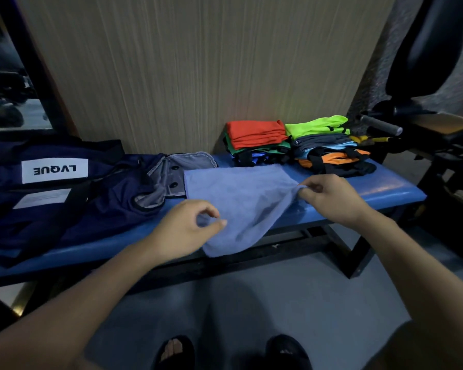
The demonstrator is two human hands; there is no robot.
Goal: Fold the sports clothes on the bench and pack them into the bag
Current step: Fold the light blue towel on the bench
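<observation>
The blue cloth (241, 198) lies across the desk (385, 188), near edge drooping toward both hands: right hand (329, 198) pinches its right corner, left hand (182, 231) pinches the hanging edge.

A beige, vertically grained wall panel (171, 70) rises behind the blue padded bench (385, 188). Grey floor (318, 303) lies below; black gym equipment (433, 62) stands right, dimly lit.
</observation>
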